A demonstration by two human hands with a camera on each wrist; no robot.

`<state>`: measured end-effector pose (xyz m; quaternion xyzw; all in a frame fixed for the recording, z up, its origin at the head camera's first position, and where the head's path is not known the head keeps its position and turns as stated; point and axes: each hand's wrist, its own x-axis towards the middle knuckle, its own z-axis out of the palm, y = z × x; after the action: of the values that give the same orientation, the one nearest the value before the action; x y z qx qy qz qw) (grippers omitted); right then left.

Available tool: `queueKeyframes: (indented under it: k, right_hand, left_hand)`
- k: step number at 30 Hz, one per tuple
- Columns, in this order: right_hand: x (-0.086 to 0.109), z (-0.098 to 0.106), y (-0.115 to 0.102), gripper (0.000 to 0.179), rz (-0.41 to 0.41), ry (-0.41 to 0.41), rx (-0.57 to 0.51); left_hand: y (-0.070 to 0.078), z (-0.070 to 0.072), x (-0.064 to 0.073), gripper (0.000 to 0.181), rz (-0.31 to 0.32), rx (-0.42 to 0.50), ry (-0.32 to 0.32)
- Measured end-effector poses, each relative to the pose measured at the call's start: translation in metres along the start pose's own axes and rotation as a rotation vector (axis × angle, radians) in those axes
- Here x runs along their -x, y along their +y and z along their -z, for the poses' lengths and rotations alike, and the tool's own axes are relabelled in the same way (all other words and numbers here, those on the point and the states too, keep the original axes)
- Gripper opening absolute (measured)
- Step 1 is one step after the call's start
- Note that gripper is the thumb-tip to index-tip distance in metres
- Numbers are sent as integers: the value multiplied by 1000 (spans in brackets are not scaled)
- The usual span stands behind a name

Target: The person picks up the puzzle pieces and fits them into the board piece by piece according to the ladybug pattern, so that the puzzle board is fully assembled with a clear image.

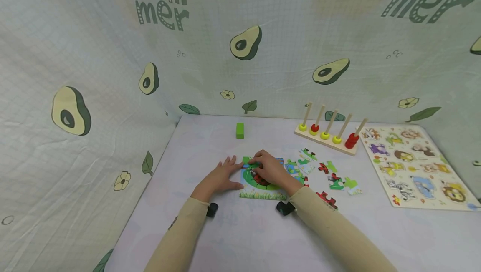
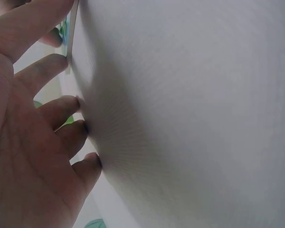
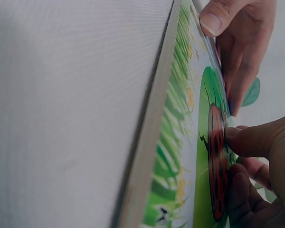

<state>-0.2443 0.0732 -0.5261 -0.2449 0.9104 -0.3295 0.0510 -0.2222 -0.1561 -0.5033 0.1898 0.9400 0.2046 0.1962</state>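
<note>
A ladybug puzzle board [image 1: 263,195] with a grassy lower border lies on the table, green and blue puzzle pieces along its top. My left hand [image 1: 221,177] spreads its fingers at the board's left side, thumb and index finger right at the edge; in the left wrist view the other fingertips rest on the table. Over the board's upper part, my right hand [image 1: 271,167] bends thumb and fingers together at a green puzzle piece [image 1: 246,160] near the top left corner. Its fingers partly hide the ladybug [image 3: 217,161] and most of that piece.
Loose puzzle pieces [image 1: 336,182] lie scattered right of the board. A green block [image 1: 239,130] stands behind it. Farther right are a wooden peg stacker [image 1: 325,141] with red and yellow beads and an animal peg board [image 1: 409,167]. A patterned cloth [image 1: 210,76] hangs behind.
</note>
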Motion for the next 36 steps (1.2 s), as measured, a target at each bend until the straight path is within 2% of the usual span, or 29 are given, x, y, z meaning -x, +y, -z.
queueKeyframes:
  k: [18,26,36]
  right_hand:
    - [3,2,-3,29,-20,-7,-32]
    - [4,2,-1,33,-5,9,-32]
    - [9,10,-3,36,-73,14,-62]
  left_hand:
    - [-1,-2,-1,84,4,-1,-6]
    - [-1,-2,-2,83,3,3,1]
    - [-1,-1,0,83,-5,4,3]
